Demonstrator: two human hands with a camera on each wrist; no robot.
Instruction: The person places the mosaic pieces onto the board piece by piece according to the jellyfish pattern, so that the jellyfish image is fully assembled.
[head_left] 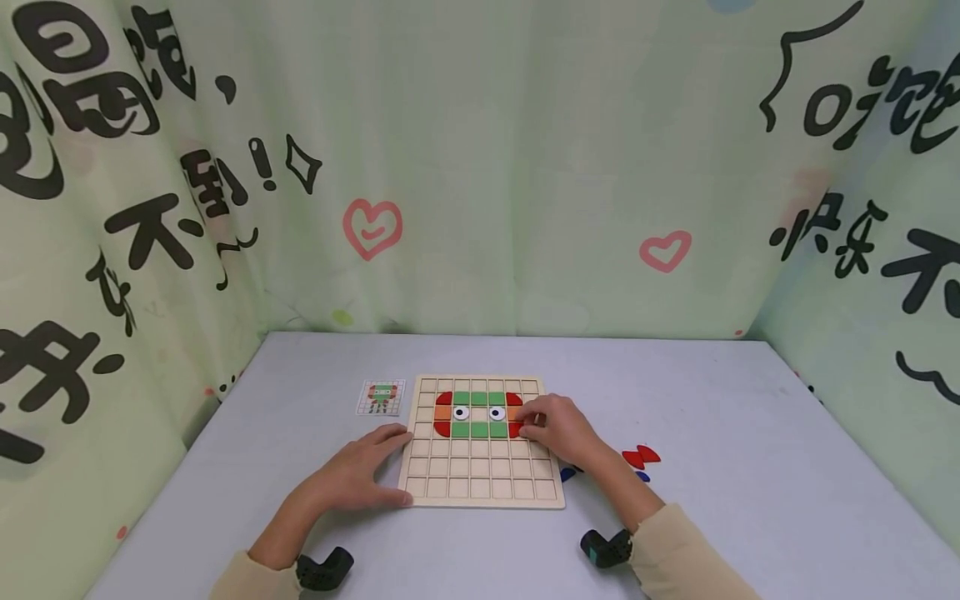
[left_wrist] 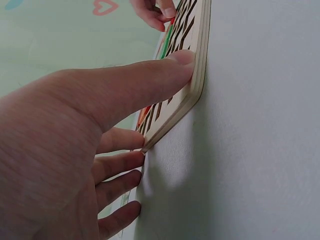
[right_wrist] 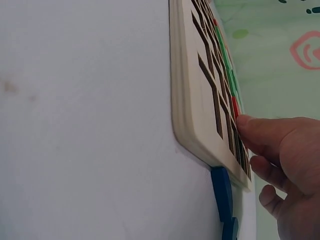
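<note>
A square wooden grid board (head_left: 480,492) lies on the table with a pattern of red, orange and green tiles and two eye tiles (head_left: 497,413) in its upper rows. My left hand (head_left: 348,475) is at its left side, thumb on the near corner and spread fingers (left_wrist: 120,165) along the edge. Over the pattern's right end, my right hand (head_left: 558,429) pinches a red tile with a rounded corner (head_left: 514,429) at the lower right of the pattern. In the right wrist view, the thumb touches the red tile (right_wrist: 236,107); the index finger is mostly hidden.
A small pattern card (head_left: 381,397) with a robot-like figure lies left of the board's far corner. Red pieces (head_left: 641,456) and a blue piece (head_left: 642,477) lie right of my right forearm. Other blue pieces (right_wrist: 221,192) lie by the board's near right corner. A curtain surrounds the table.
</note>
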